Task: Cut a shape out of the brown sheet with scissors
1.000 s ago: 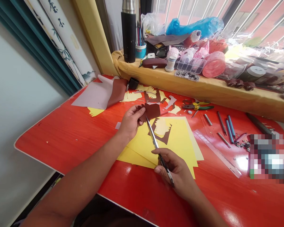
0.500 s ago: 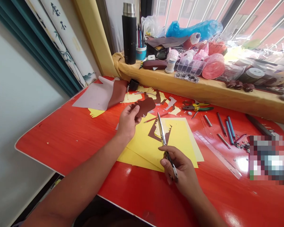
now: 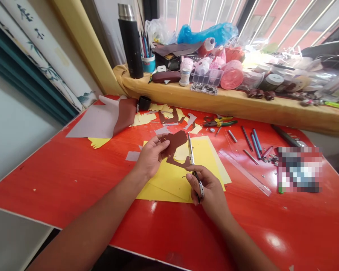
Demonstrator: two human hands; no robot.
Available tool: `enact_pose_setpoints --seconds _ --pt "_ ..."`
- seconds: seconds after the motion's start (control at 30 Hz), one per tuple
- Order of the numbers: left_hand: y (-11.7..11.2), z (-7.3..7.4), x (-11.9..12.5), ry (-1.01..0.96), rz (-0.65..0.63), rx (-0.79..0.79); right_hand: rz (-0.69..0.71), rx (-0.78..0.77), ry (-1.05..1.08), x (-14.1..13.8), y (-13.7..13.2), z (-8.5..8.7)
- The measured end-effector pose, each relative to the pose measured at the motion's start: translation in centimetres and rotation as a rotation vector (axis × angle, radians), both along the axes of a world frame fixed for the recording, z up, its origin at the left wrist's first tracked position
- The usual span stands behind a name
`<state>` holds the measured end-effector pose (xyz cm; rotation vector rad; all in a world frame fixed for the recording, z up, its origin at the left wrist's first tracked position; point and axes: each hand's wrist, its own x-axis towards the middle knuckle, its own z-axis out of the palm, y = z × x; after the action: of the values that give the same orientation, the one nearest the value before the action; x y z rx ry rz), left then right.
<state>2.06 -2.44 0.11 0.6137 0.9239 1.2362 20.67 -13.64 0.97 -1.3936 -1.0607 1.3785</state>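
1. Far left, by the back edge of the red tabletop [image 3: 45, 188], there's a grey-backed sheet [image 3: 93, 122] with a brown layer [image 3: 125, 114] curling up on its right side. A yellow scrap [image 3: 98, 142] pokes out from under it, and a small black cup [image 3: 144, 102] sits just past it.

2. Moving right, the left grip [image 3: 149, 158] is pinching the brown cut-out [image 3: 173, 143] at its left end, thumb on top and fingers underneath. The piece is held up just above the yellow card sheets [image 3: 169, 184], around mid-table. From here it looks thin, light and a bit floppy, so I'd expect it to flex easily. I'd hold it by the edge, like this, and keep the pinch close to wherever the work is.

3. Next along, the right grip [image 3: 207, 188] is closed around the handles of the scissors [image 3: 190, 150]. The long blades look pressed together, with their tips pointing up, right beside the cut-out's right edge. I can't tell from this view whether metal touches brown.

4. Over by the back edge, there's a pair of pliers [image 3: 220, 122] with yellow and green handles, well clear of both grips.

5. Furthest right, a clear ruler [image 3: 244, 171] lies at an angle, with blue-barrelled tools [image 3: 257, 141] above it.
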Motion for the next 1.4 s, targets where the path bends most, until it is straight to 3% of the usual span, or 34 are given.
enact_pose_setpoints --seconds 0.2,0.8,1.1,1.27,1.4 --pt "-1.3 -0.1 1.1 -0.028 -0.157 0.030 0.007 -0.006 0.047 0.0 0.1 0.0" --pt "-4.1 -0.3 3.5 -0.083 -0.315 -0.008 -0.126 0.014 0.152 0.1 0.8 -1.1" --pt "-4.0 -0.2 3.1 0.129 -0.399 0.073 -0.221 0.031 0.179 1.0 0.9 -0.4" --pt "-3.4 0.5 1.9 0.276 -0.628 0.124 -0.236 0.032 0.210 1.2 0.8 -0.1" --pt "-2.8 1.1 1.4 0.271 -0.578 0.210 -0.222 0.021 0.217 1.2 0.8 -0.1"
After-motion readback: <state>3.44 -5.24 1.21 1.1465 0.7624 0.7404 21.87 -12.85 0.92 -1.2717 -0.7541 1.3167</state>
